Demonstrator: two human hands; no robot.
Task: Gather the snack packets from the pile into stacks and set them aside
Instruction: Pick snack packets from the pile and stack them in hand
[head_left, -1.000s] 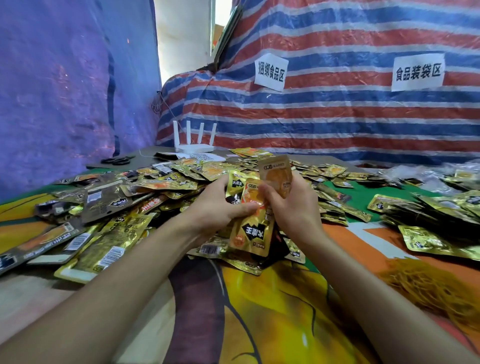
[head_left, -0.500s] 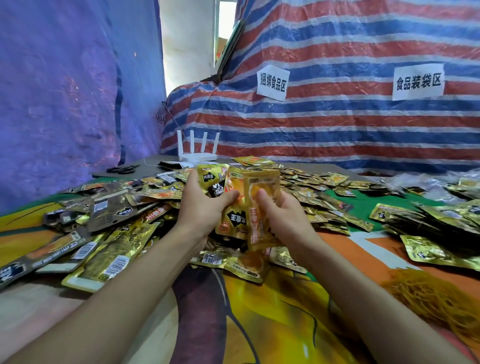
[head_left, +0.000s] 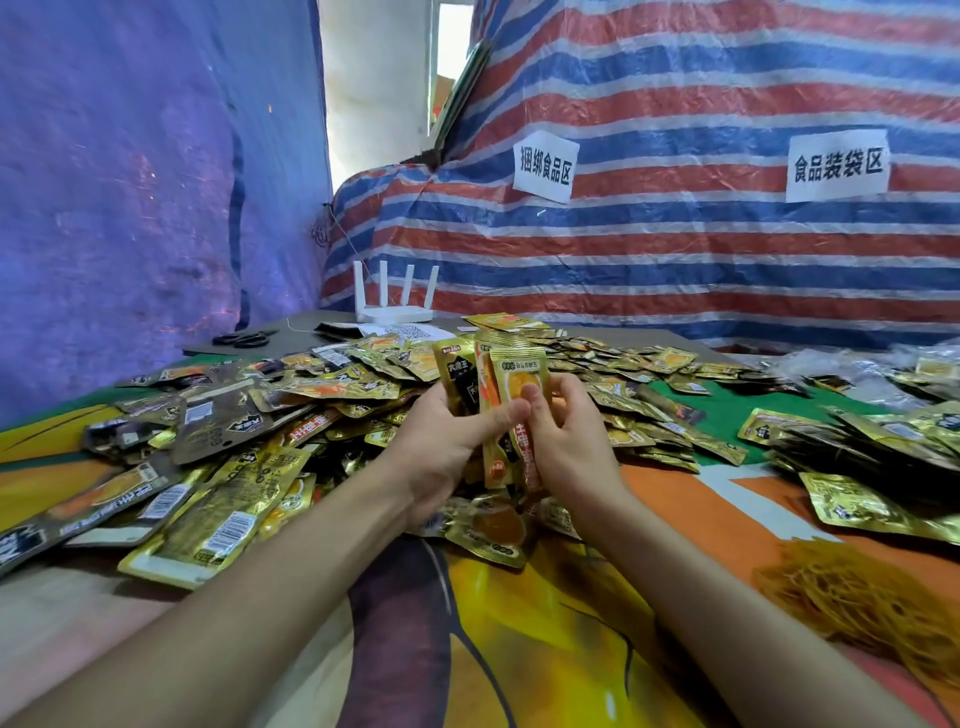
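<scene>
Bunch of gold snack packets (head_left: 517, 376) held upright, standing on end, between both hands, just above the near edge of the pile. Left hand (head_left: 441, 449) grips the bunch from its left side, thumb laid across the front. Right hand (head_left: 571, 441) closes on it from the right, fingers curled onto the front packet. A dark packet (head_left: 458, 376) sits at the left of the bunch, orange-printed ones toward the right.

Loose pile of packets (head_left: 317, 387) spreads left of and beyond the hands; one gold packet (head_left: 493, 530) lies flat directly under the wrists. Gathered packets (head_left: 878, 441) lie well right of the right hand. Tangle of thin yellow bands (head_left: 852, 597) is beside the right forearm. Past the pile: white router (head_left: 395, 306), black scissors (head_left: 241, 339) to its left. All on a printed table cover (head_left: 571, 649).
</scene>
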